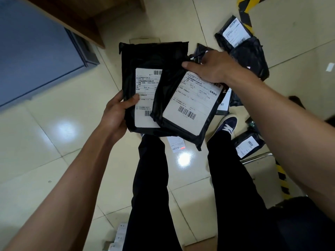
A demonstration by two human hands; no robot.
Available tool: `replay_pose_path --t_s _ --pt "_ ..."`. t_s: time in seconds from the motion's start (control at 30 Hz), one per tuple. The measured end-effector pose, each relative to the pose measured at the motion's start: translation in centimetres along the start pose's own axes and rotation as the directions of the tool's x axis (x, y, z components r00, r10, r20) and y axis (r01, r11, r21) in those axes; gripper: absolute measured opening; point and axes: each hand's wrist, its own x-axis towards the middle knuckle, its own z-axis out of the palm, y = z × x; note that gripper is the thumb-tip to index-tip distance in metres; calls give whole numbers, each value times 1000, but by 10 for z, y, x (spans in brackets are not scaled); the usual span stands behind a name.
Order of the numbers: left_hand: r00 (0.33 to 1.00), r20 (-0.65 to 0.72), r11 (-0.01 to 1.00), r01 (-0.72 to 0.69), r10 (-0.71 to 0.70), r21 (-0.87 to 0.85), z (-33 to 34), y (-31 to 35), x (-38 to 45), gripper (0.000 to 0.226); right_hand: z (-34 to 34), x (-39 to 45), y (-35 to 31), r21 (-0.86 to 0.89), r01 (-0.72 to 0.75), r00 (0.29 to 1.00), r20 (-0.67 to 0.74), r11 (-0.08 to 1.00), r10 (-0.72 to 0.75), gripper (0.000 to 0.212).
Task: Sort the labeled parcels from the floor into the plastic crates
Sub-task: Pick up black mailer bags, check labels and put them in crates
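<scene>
Two black plastic parcels with white shipping labels are held in front of me above the floor. My left hand (117, 113) grips the lower left edge of the larger parcel (145, 58), thumb on its label. My right hand (210, 67) grips the top of the smaller parcel (188, 107), which lies tilted across the larger one. More black labeled parcels lie on the floor: a pile at the upper right (243, 46) and one near my right foot (248, 144). No crate is plainly visible.
A blue surface (32, 57) with a wooden edge fills the upper left. Black-and-yellow hazard tape (244, 11) runs along the floor on the right. My legs and a dark sneaker (227, 125) stand on pale tiles. White labels (178, 144) lie between my feet.
</scene>
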Motion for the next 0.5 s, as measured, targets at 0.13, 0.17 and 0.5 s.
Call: replay_pose_path --t_s 0.13,0.17,0.5 --pt "1000 -4 1000 0 0 3 4 2 1 39 1 3 9 -34 -63 993 102 997 66 102" --pt "1000 -3 1000 0 0 7 5 2 1 39 -2 3 11 12 -82 988 129 997 80 115" --pt "999 -22 999 -28 29 45 10 6 5 38 0 -7 57 821 -200 961 270 535 -56 42"
